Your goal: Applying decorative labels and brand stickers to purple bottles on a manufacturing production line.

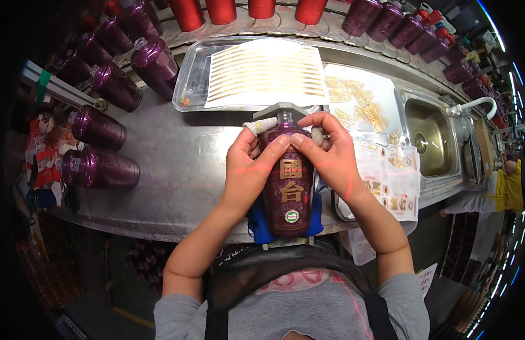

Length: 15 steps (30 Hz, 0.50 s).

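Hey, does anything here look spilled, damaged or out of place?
I see no spill, and the nearest glossy purple bottle looks undamaged. One mild oddity: an orange speck, too small to identify, sits alone at the near left corner of the clear rectangular plastic tray, off the gold-striped white sheet.

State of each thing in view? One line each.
Lettered purple bottle: front up, over blue padding
Left hand: thumb on that bottle
Right hand: thumb on that bottle
Gold-striped sheet: lying on clear tray
Left-side purple bottles: upright
Red containers: upright, tops cropped
White faucet: no flow visible
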Available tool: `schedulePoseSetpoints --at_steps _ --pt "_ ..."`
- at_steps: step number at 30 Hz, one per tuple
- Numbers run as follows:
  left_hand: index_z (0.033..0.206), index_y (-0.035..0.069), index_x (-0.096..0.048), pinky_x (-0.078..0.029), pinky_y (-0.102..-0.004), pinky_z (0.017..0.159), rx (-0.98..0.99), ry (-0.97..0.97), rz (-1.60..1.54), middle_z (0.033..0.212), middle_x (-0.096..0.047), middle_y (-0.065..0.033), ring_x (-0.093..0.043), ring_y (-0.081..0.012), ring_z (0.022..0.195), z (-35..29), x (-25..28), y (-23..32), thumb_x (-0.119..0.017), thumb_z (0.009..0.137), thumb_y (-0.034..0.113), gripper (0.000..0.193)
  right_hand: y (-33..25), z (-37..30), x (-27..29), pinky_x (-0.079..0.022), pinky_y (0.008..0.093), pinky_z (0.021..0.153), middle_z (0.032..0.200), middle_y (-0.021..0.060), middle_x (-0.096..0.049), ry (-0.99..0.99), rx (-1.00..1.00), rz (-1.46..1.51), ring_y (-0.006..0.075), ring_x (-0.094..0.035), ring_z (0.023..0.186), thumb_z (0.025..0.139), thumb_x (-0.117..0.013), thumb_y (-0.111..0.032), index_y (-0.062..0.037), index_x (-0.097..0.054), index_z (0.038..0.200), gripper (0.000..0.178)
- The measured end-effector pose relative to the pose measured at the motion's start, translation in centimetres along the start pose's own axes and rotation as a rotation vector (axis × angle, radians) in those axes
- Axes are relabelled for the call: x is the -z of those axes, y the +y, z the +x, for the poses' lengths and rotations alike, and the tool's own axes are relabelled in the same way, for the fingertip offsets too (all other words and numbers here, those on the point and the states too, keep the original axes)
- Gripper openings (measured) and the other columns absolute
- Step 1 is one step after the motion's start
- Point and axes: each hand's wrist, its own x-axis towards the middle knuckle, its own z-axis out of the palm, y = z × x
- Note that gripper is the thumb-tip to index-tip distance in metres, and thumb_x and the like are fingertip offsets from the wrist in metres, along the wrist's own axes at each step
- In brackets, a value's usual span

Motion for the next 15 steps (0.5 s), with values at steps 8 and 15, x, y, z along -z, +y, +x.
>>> schedulePoseSetpoints --at_steps 8,15 --pt "0.118 -0.003 -0.054 -0.052 -0.0249 0.082 -0.003 0.025 -0.037 0.108 -0.065 -0.0102 -0.062 -0.0117 0.095 -0.1 -0.2 -0.1 -0.064 0.09 0.006 0.03 -0.4 0.0 -0.2 -0.047 0.0199 0.057 0.092 0.0056 -0.061 0.006 0.033 -0.033 0.0069 -0.057 0.075 0.082 -0.073 -0.013 -0.0002 -0.06 0.1 0.026" --pt "0.118 -0.002 -0.055 -0.051 -0.0242 0.081 0.015 0.05 -0.071 0.107 -0.065 -0.009 -0.062 -0.0105 0.093 -0.1 0.0 -0.3 -0.062 0.091 0.008 0.03 0.6 0.2 0.0 -0.044 0.0211 0.058 0.088 0.0033 -0.06 0.032 0.092 -0.118 0.0057 -0.053 0.069 0.086 -0.068 -0.018 -0.0018 -0.061 0.098 0.021"
